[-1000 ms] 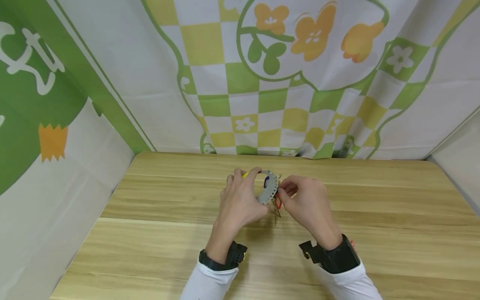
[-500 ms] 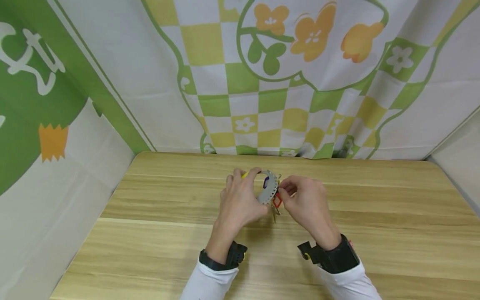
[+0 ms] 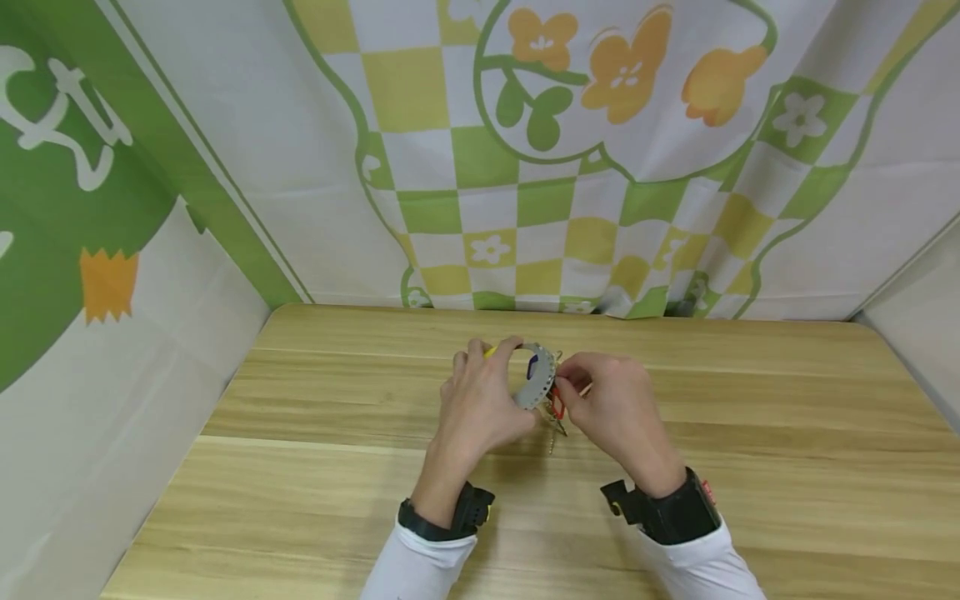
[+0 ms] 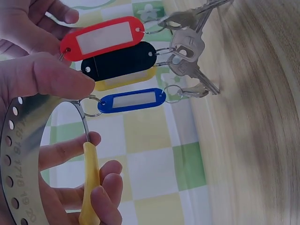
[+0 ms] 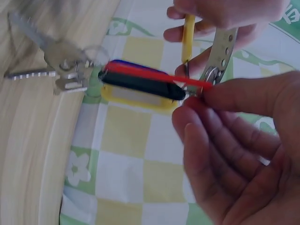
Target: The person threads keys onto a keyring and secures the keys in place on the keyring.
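My left hand (image 3: 480, 400) grips a large grey metal key ring (image 3: 537, 385), a flat band with numbered holes along it. Its yellow handle (image 4: 91, 183) lies against my curled fingers in the left wrist view. From the band hang several key tags: a red tag (image 4: 103, 38), a black tag (image 4: 119, 61), a yellow tag (image 4: 124, 80) and a blue tag (image 4: 132, 100). Silver keys (image 4: 187, 44) dangle from their far ends. At the band's right side, my right hand (image 3: 615, 408) pinches the red tag's end between thumb and index finger, hiding its small wire ring.
Both hands work above a wooden table (image 3: 315, 483). Behind its far edge hangs a green, yellow and white checked cloth (image 3: 540, 225). A white and green cloth wall (image 3: 187, 317) stands at the left. Black wrist straps (image 3: 450, 512) sit over white sleeves.
The tags and keys under the ring have swung slightly and turned, with the red tag shifting its angle. Both hands stay almost in the same place.
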`<state>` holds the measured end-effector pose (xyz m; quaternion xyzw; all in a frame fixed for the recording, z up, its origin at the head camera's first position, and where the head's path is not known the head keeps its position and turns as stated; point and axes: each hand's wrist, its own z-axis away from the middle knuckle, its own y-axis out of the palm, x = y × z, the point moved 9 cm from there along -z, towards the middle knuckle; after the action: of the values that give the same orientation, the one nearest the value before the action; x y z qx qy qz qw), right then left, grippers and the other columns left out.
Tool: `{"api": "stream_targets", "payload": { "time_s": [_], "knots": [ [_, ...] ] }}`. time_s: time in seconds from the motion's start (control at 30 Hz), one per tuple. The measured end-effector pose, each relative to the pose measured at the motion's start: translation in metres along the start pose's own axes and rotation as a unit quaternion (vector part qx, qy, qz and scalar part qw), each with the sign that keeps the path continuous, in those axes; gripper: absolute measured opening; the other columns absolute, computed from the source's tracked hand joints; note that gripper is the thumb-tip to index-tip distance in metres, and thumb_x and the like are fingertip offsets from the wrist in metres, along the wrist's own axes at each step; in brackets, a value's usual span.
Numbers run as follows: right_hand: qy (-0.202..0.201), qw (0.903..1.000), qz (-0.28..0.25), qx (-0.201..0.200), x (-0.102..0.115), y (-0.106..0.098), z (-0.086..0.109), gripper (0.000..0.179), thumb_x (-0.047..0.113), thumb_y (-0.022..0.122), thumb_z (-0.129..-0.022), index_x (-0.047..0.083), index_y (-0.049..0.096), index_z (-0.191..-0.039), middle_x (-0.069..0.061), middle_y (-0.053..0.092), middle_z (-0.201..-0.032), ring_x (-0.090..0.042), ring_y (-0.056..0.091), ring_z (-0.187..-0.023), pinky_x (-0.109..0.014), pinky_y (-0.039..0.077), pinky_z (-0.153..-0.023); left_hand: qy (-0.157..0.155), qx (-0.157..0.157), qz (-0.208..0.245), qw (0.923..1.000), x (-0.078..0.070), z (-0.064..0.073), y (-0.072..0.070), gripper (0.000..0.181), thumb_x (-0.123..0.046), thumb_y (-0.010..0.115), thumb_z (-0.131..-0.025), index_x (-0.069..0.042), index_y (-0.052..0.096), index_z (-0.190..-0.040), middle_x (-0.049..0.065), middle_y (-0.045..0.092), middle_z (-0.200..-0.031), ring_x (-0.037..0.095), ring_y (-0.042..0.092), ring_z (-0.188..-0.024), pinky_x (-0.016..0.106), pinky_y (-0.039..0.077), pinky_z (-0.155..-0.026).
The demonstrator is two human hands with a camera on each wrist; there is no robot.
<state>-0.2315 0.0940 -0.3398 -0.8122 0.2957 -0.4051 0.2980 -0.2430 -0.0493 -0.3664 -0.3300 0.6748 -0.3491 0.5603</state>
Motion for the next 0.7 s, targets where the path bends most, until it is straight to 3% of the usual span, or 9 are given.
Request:
{"api": "stream_targets", "payload": {
  "time_s": [0.17,0.3,0.47,0.7],
  "knots": [
    [0.094,0.9948,-0.036,0.019,-0.012,0.003,0.002,0.004,0.009,0.078,-0.085,0.007,0.076,-0.082,0.003,0.069,-0.069,-0.008,0.063,-0.059,-0.031,0.050,-0.057,0.002,-0.007,0.001,1.0000,-0.001,0.000,-0.001,0.089,-0.024,0.086,-0.060,-0.019,0.057,-0.144,0.018,0.054,-0.123,0.032,0.051,-0.100,0.051,0.049,-0.072],
    [0.126,0.9907,-0.050,0.014,-0.016,0.003,0.003,0.004,0.009,0.077,-0.085,0.007,0.077,-0.082,0.003,0.070,-0.068,-0.009,0.062,-0.057,-0.031,0.049,-0.056,0.001,-0.011,-0.003,0.9999,-0.001,-0.001,-0.001,0.088,-0.025,0.086,-0.061,-0.020,0.056,-0.144,0.018,0.054,-0.124,0.034,0.052,-0.104,0.054,0.049,-0.074],
    [0.110,0.9929,-0.045,0.008,-0.014,0.003,0.002,0.004,0.006,0.076,-0.084,0.007,0.077,-0.081,0.002,0.069,-0.067,-0.010,0.061,-0.056,-0.032,0.049,-0.055,0.000,-0.013,-0.005,0.9999,-0.001,-0.001,-0.001,0.088,-0.025,0.086,-0.061,-0.020,0.057,-0.143,0.019,0.054,-0.126,0.035,0.052,-0.105,0.055,0.049,-0.074],
    [0.028,0.9995,-0.009,0.005,-0.004,0.001,0.000,0.004,0.002,0.078,-0.080,0.006,0.077,-0.080,0.002,0.069,-0.068,-0.009,0.063,-0.059,-0.032,0.050,-0.057,0.005,-0.005,-0.009,0.9999,-0.001,0.000,0.001,0.089,-0.025,0.087,-0.061,-0.021,0.056,-0.144,0.018,0.054,-0.123,0.033,0.052,-0.101,0.052,0.050,-0.073]
  ]
}}
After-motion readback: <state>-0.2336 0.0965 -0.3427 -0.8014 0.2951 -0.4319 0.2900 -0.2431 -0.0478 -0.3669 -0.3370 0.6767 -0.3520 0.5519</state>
